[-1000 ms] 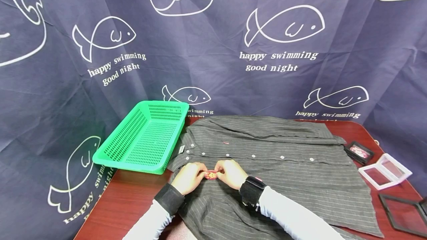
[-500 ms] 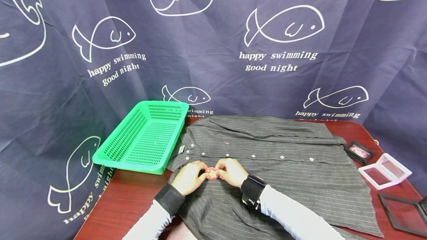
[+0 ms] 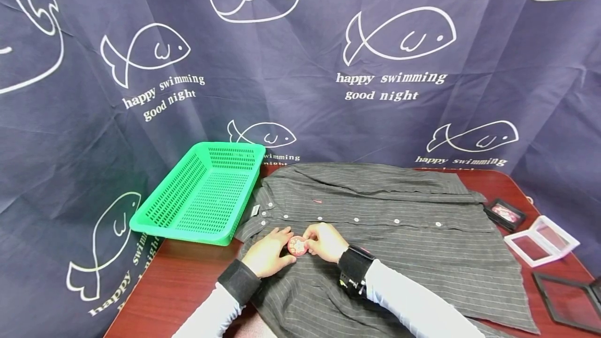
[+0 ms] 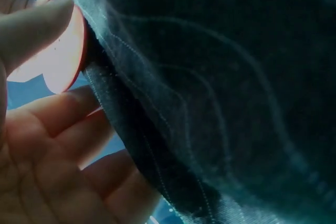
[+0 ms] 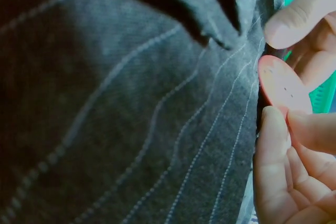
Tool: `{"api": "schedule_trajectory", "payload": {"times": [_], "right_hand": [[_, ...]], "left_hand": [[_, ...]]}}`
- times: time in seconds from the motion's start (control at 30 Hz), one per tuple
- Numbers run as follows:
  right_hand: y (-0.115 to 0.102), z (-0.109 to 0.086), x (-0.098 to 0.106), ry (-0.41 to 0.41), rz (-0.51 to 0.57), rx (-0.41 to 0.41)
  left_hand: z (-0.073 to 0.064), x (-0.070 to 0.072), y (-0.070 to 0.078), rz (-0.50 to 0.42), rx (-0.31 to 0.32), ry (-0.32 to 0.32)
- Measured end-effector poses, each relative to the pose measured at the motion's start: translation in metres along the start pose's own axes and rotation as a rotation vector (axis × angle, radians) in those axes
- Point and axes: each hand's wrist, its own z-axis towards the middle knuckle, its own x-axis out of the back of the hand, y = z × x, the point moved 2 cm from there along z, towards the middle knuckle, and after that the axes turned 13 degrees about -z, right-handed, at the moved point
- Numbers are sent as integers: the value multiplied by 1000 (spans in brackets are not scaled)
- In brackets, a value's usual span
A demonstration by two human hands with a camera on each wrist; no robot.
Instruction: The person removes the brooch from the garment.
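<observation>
The right hand (image 3: 326, 243) pinches a round red badge with a pale star-like motif (image 3: 297, 245) between thumb and index finger, gripping its edge at 3 o'clock. The left hand (image 3: 268, 254) lies at the badge's 9 o'clock, fingers extended and thumb spread; contact between it and the badge cannot be confirmed from here. The badge is positioned over the near half of a dark grey, white-pinstriped cloth shirt (image 3: 399, 265), face up towards the wearer of the head camera. Whether it is attached to the cloth is not visible.

Directions below take the badge as dial centre, 12 o'clock being the far table edge. A black fabric band (image 3: 355, 264) encircles the right wrist; a matching black band (image 3: 238, 278) encircles the left. White sleeves (image 3: 418, 301) run back at 4 and 7 o'clock. A row of small white buttons (image 3: 357, 219) crosses the shirt, passing 12 o'clock. A small red mark (image 3: 317, 201) shows on the cloth at 1 o'clock.

At 10 o'clock sits a green perforated plastic basket (image 3: 188, 234). Near 3 o'clock, beyond the hem, are a small black case with a pink picture (image 3: 505, 214) and an unfolded white hinged frame (image 3: 537, 232). Between 3 and 4 o'clock is a black rectangular frame (image 3: 543, 296). All rest on a reddish-brown wooden table (image 3: 183, 280). A blue-purple fish-print curtain (image 3: 281, 67) hangs at 12 o'clock.
</observation>
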Motion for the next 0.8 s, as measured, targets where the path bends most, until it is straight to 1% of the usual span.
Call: {"api": "schedule_trajectory", "payload": {"times": [0.2, 0.33, 0.4, 0.57, 0.8], "right_hand": [[-1, 1, -1, -29, 13, -22], [-2, 0, -1, -33, 4, -18], [-2, 0, -1, -36, 5, -17], [-1, 0, -2, -56, 10, -27], [0, 1, -1, -86, 33, -32]], "left_hand": [[-1, -3, 0, 45, 90, -117], [-3, -2, 3, 58, 116, -154], [-4, -1, 5, 73, 120, -166], [-5, 0, 9, 87, 121, -170], [-4, -3, 5, 95, 126, -177]]}}
